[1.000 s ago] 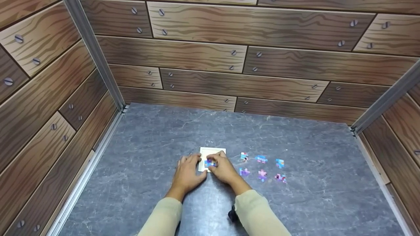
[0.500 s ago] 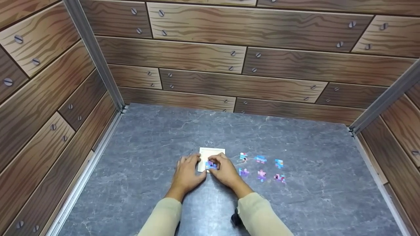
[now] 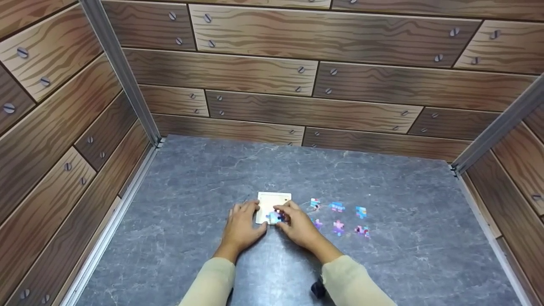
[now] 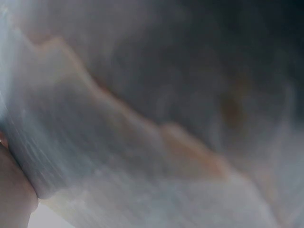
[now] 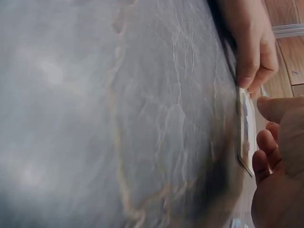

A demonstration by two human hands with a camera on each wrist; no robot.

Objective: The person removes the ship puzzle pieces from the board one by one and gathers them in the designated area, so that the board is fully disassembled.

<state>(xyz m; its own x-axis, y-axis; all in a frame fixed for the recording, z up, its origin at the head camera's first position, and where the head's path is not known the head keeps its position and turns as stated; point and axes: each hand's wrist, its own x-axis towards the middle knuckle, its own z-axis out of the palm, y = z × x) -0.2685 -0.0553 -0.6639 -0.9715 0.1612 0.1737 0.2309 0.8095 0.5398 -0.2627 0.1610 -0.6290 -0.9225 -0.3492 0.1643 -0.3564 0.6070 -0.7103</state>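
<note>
A small pale puzzle tray [image 3: 265, 199] lies on the table. My left hand [image 3: 241, 227] holds its near-left corner, fingers along the left edge and thumb at the front edge. My right hand [image 3: 301, 227] is over the tray's right side, with thumb and fingers curled around a blue and dark jigsaw piece [image 3: 274, 216] at the front of the tray. The fingers partly cover that piece. In the right wrist view the tray [image 5: 245, 118] appears edge-on between the two hands. The left wrist view is mostly blurred tabletop, with part of the left hand [image 4: 16, 187] at the edge.
Several loose jigsaw pieces lie in two rows right of the tray, among them a pink one [image 3: 338, 226] and a blue one [image 3: 361, 211]. The grey marbled table [image 3: 204, 170] is bounded by wood-patterned walls [image 3: 263, 72]. A black object [image 3: 317, 289] is at the right sleeve.
The right hand has shifted slightly right and toward me. The piece at its fingertips has moved the same way and shows a lighter blue part. The left hand stays at the tray.
</note>
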